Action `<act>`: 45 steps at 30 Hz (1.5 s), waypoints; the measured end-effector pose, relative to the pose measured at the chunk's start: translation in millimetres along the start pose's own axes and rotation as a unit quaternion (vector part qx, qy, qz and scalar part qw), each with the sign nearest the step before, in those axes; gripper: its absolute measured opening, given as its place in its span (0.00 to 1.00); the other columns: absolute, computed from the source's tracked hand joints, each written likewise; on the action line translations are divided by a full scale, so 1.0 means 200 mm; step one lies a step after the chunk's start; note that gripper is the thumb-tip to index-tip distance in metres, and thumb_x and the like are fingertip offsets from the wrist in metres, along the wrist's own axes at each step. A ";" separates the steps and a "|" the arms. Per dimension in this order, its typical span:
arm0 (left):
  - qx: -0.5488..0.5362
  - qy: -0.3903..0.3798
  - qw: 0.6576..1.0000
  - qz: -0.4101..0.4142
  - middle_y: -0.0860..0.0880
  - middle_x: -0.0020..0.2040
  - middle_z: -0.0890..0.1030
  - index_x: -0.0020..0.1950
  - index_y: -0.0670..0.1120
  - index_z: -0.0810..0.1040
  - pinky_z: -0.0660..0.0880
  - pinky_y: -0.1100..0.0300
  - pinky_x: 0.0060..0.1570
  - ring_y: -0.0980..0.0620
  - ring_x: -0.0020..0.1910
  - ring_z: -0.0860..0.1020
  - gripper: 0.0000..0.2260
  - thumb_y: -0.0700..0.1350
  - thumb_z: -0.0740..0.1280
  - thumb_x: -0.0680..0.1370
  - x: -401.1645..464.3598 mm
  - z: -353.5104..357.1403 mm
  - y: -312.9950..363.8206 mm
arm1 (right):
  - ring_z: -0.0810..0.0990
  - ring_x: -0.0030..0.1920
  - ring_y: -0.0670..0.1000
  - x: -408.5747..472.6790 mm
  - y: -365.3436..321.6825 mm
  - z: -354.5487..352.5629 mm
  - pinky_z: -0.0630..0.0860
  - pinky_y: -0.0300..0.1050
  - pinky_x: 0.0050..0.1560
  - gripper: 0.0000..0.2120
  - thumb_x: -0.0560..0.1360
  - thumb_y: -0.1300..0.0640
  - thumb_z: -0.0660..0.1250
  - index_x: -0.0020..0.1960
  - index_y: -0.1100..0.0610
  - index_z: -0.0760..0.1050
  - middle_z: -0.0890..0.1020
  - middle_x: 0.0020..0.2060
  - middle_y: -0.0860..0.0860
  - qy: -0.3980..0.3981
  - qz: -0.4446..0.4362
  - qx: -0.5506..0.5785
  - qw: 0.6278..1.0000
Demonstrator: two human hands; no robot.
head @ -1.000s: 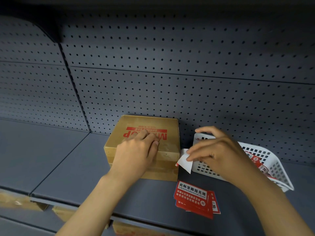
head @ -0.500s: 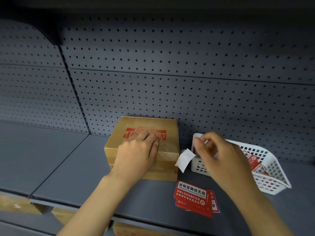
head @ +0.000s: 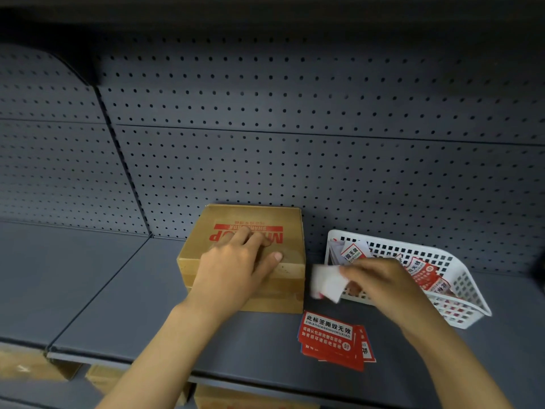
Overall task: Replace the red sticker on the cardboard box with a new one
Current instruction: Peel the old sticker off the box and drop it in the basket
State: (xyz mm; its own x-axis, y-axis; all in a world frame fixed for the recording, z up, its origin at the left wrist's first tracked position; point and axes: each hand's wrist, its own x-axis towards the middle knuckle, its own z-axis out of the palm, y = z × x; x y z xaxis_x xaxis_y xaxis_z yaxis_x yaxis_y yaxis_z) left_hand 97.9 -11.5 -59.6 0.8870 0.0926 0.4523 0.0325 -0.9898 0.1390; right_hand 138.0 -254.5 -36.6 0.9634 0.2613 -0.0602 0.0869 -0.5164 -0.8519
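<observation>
A cardboard box with red print on its lid stands on the grey shelf. My left hand lies flat on the lid and front edge, holding the box down. My right hand pinches a sticker that shows its white back, just right of the box and in front of a white plastic basket. A small stack of red stickers with white and black Chinese text lies on the shelf in front of the basket.
The basket holds several more red stickers. A grey pegboard wall rises behind the shelf. Cardboard boxes show on the level below the shelf's front edge.
My right hand has dropped from the basket rim down and toward me, and the white-backed sticker has moved lower with it. My left hand stays on the box.
</observation>
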 end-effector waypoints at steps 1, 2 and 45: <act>0.006 -0.005 1.000 -0.003 0.55 0.52 0.80 0.56 0.54 0.77 0.76 0.58 0.36 0.51 0.50 0.80 0.24 0.68 0.50 0.77 0.00 0.00 0.00 | 0.79 0.35 0.48 -0.01 0.01 -0.04 0.71 0.45 0.41 0.14 0.77 0.55 0.66 0.36 0.57 0.82 0.84 0.29 0.51 0.026 0.009 0.044 0.999; 0.006 -0.011 1.000 -0.007 0.55 0.53 0.79 0.57 0.55 0.76 0.76 0.58 0.36 0.51 0.51 0.79 0.24 0.68 0.51 0.77 0.00 -0.01 0.01 | 0.78 0.35 0.50 -0.02 0.01 -0.08 0.70 0.48 0.42 0.14 0.77 0.56 0.66 0.36 0.58 0.82 0.84 0.30 0.53 0.057 0.017 0.079 0.995; -0.686 -0.061 0.722 -0.066 0.49 0.49 0.88 0.53 0.48 0.85 0.79 0.62 0.53 0.54 0.51 0.86 0.12 0.50 0.68 0.74 0.00 -0.20 0.63 | 0.85 0.43 0.37 -0.22 -0.08 -0.15 0.78 0.32 0.46 0.11 0.73 0.42 0.67 0.49 0.43 0.86 0.88 0.40 0.36 0.170 -0.153 0.060 0.972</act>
State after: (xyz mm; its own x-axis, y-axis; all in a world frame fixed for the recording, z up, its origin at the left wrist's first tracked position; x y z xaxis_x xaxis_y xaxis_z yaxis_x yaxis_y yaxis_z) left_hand 82.9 -131.7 -6.1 0.9543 0.0835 0.2871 -0.2932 0.0733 0.9532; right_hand 102.4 -282.0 -5.6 0.9271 0.0931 0.3630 0.3717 -0.3533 -0.8585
